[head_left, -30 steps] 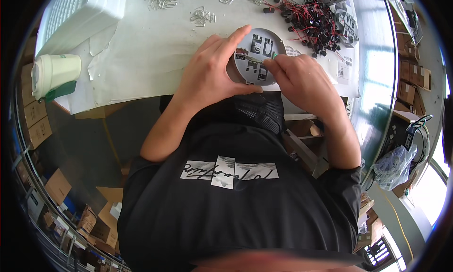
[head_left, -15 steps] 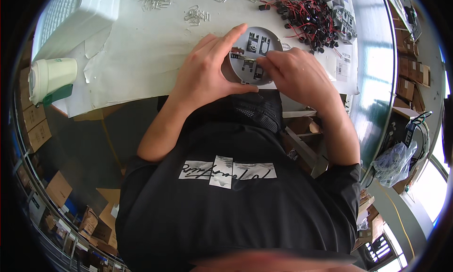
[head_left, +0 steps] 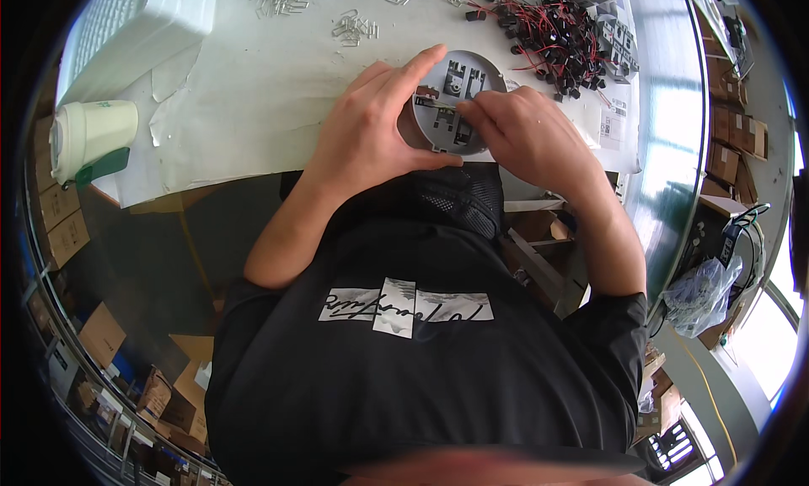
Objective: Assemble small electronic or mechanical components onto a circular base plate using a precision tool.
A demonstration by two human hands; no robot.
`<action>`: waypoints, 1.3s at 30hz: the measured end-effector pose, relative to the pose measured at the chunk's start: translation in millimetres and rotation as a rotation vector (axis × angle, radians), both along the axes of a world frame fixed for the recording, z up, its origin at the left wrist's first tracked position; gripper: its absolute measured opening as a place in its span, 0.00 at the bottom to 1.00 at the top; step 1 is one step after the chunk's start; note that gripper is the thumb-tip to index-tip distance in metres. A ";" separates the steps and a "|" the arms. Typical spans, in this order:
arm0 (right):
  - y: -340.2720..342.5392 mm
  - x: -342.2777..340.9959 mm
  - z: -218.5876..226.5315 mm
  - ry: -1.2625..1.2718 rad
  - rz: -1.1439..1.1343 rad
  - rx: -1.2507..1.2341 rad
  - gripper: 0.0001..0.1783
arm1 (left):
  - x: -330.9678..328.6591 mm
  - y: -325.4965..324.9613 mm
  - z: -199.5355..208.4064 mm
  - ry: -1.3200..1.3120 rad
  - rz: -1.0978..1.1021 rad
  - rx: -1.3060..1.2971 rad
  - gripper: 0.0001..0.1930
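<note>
A round grey plastic housing with rectangular slots and small metal parts inside is at the table's near edge. My left hand is wrapped round its left side, thumb along the near rim and index finger along the far rim. My right hand is closed over the housing's right side, thumb and index finger pinched together above its middle. A thin, light-coloured sliver runs left from those fingertips across the housing. What kind of thing it is I cannot make out. The curled right fingers hide part of the right rim.
Small U-shaped metal clips lie in several loose piles beyond my hands. At the far right is a heap of black parts with red wires, beside grey plastic pieces. A lidded cup and white foam trays stand at left.
</note>
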State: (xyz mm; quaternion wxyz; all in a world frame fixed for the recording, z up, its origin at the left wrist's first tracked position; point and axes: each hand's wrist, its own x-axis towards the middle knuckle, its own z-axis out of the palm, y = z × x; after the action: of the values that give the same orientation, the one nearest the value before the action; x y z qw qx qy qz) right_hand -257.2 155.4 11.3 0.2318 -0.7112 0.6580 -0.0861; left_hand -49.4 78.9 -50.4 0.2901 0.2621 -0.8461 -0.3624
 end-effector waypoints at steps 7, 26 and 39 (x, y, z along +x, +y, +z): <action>2.1 17.6 16.8 0.151 0.029 -0.031 0.20 | -0.2 1.4 -3.8 0.043 0.021 -0.003 0.57; 17.9 -10.1 -3.9 -0.232 -0.150 -0.109 0.17 | 5.0 -0.4 6.8 0.012 0.003 0.012 0.51; 43.3 -125.8 -5.4 -0.312 -0.821 -1.028 0.22 | -0.8 -0.9 8.5 0.023 0.243 0.011 0.08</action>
State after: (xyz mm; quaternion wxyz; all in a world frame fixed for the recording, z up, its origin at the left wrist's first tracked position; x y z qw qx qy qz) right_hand -383.0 198.7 5.9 -0.0953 -0.4027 0.7092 -0.5708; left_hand -50.2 78.0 -41.9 0.3402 0.3603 -0.8025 -0.3323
